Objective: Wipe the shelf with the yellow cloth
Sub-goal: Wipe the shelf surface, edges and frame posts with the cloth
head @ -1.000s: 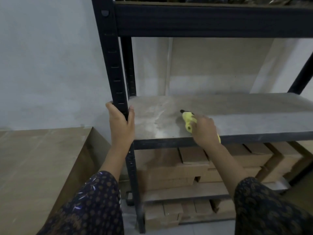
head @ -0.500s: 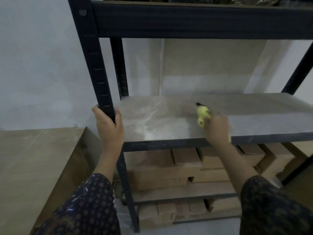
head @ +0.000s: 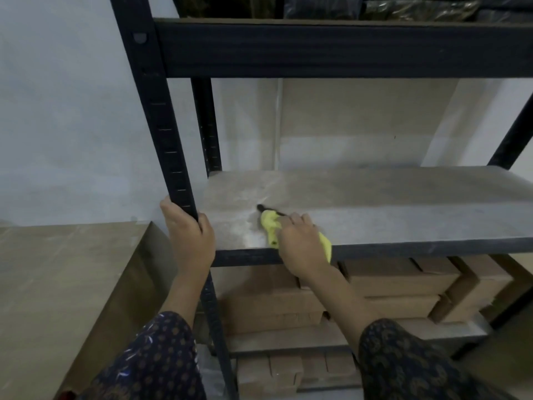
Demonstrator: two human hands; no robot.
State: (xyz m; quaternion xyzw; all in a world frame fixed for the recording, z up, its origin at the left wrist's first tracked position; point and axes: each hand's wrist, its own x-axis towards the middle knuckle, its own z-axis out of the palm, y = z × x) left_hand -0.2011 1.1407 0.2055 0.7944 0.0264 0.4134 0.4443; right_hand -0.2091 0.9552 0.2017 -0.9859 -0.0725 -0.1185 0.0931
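Now pressing the yellow cloth (head: 269,228) onto the shelf (head: 375,203) near its front left corner, just behind the front edge. Holds the cloth bunched in the right hand (head: 300,246), fingers curled round it, one end poking out toward the back. Grips the black upright post (head: 161,125) at that corner with the left hand (head: 189,241), fingers wrapped round it. Below, stacked cardboard boxes (head: 398,278)
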